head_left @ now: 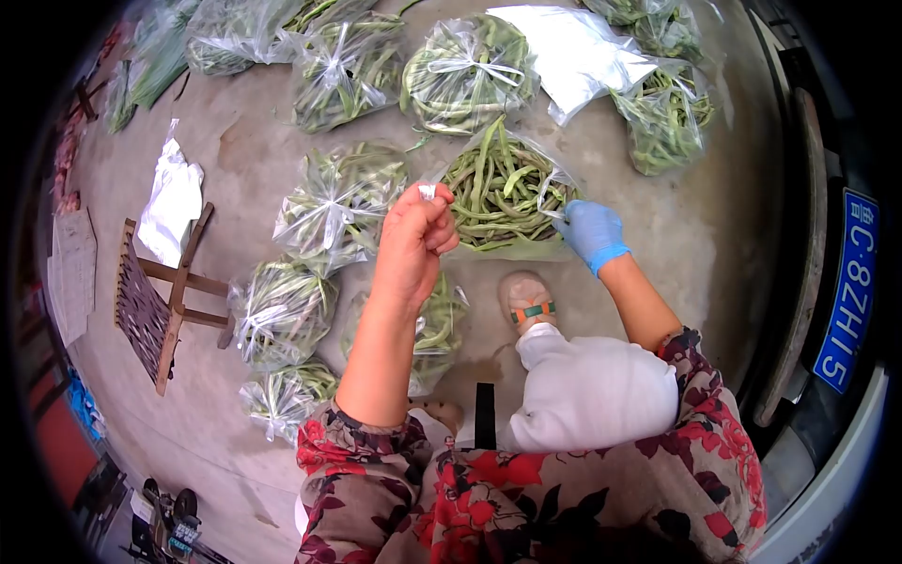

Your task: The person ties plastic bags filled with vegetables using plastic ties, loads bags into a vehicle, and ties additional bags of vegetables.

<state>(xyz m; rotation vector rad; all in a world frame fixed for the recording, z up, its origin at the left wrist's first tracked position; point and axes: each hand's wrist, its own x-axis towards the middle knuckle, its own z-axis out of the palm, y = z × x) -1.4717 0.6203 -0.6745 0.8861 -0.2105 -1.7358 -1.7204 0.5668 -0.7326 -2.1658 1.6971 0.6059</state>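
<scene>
An unsealed clear plastic bag (526, 249) full of long green beans (503, 183), some with a purplish tint, sits on the floor in front of me. My left hand (418, 230), bare, is closed on the bag's left edge, and a bit of white film shows above the fingers. On the opposite side, my right hand (592, 233) in a blue glove pinches the bag's right edge. Between the two hands the mouth gapes and the beans are exposed. Beside my left hand lies a knotted bag of beans (329, 207).
More tied bags of beans (470, 75) lie at the back and down the left (287, 310). White plastic sheets (573, 56) rest at the back. A wooden folding stool (174, 291) stands left. At right is a vehicle with a blue licence plate (847, 287).
</scene>
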